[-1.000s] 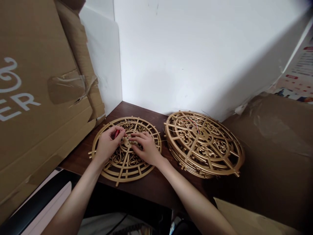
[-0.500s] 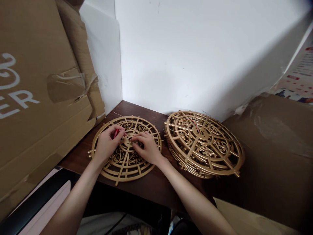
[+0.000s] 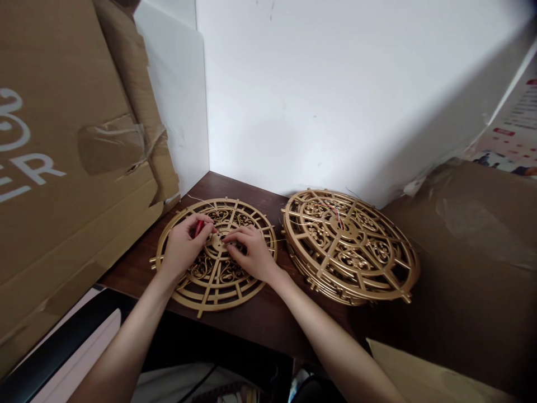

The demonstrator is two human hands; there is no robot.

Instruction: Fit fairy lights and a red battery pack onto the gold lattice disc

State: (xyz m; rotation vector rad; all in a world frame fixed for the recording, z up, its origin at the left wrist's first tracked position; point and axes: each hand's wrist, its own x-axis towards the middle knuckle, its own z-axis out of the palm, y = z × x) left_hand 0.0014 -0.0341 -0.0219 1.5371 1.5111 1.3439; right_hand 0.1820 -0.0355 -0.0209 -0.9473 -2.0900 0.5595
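Observation:
My left hand (image 3: 187, 240) is closed around a small red object (image 3: 199, 228), mostly covered by the fingers, so its kind does not show. Its fingertips are just above the hub of a round, gold openwork panel (image 3: 210, 307) with spokes and scrollwork, which lies flat. My right hand (image 3: 250, 249) pinches close to the same hub from the other side; what is between its fingertips is too small to make out. A thin yellow wire (image 3: 280, 240) sticks out past the panel's right rim, and a pale wire (image 3: 197, 197) trails over its far left side.
Several similar gold panels (image 3: 352, 263) are stacked to the right, with thin coloured wires at the top one's centre. A large cardboard box (image 3: 54, 235) rises on the left, and brown cardboard (image 3: 470, 252) stands at right. The dark wooden tabletop (image 3: 247, 187) meets a white wall (image 3: 302, 101).
Both hands stay at the hub with almost the same grip. The pale wire at the panel's far left has shifted and shows more of its length. The view has moved very slightly.

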